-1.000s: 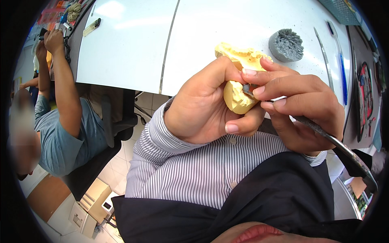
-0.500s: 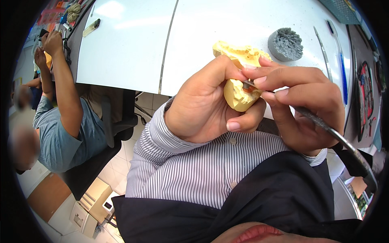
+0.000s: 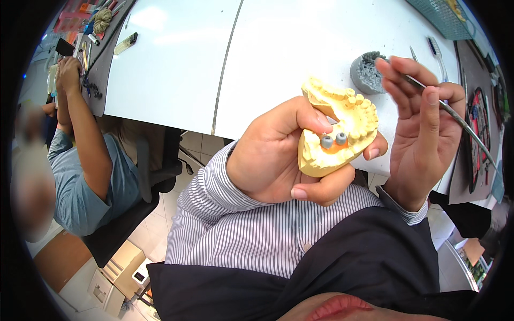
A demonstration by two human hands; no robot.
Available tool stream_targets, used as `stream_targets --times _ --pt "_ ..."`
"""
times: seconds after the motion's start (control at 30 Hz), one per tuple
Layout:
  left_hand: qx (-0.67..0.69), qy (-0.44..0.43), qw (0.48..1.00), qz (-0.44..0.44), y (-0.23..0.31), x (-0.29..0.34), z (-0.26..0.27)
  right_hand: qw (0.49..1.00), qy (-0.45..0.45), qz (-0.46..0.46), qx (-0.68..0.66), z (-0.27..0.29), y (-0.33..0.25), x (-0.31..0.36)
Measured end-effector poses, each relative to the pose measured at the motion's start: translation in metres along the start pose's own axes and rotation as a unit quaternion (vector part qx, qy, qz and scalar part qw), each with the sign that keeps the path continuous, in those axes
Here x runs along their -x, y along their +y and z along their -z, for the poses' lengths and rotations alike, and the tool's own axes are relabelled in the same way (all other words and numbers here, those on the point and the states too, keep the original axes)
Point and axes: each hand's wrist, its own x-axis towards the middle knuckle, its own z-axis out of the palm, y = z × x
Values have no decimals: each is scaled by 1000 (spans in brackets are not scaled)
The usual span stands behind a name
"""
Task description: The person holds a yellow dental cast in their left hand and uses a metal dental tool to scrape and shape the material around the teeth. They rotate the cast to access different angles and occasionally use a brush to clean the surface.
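Note:
My left hand (image 3: pixel 276 152) is closed round a yellow plaster dental cast (image 3: pixel 360 115), a horseshoe-shaped jaw with its teeth tilted up toward me. My thumb lies on its left side and other fingers support it from below and the right. Two grey cylindrical posts (image 3: pixel 341 138) stand in the near part of the arch, with an orange gum-like patch (image 3: pixel 335 148) round their bases. To the right of the cast, my right hand (image 3: pixel 423 128) is raised with a slim metal hand instrument (image 3: pixel 460 119) gripped between its fingers. The instrument's tip is apart from the cast.
Behind my right fingers stands a round grey block (image 3: pixel 365 74) with a rough top. A toothbrush (image 3: pixel 436 51) lies farther right, below a teal basket (image 3: pixel 441 17). A lighter-like clear thing (image 3: pixel 126 44) lies on the white table (image 3: pixel 176 69). At left, a co-worker's hands (image 3: pixel 69 74) are busy.
My right hand has drawn the instrument away from the cast, up and to the right. The cast has turned in my left hand, bringing its whole arch and both grey posts into view.

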Motion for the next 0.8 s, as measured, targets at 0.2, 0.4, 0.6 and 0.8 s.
stream_targets --times 0.2,0.4,0.6,0.8 --pt "77 39 996 -15 10 -4 -3 998 12 24 60 -3 16 -12" --pt "47 -10 999 -22 10 -9 4 993 -64 64 73 4 3 -9" --pt "18 -57 995 -77 -3 -12 16 931 -295 145 159 15 -10 -21" --pt "-48 73 992 -95 1 -11 6 921 -293 129 222 8 -16 -13"
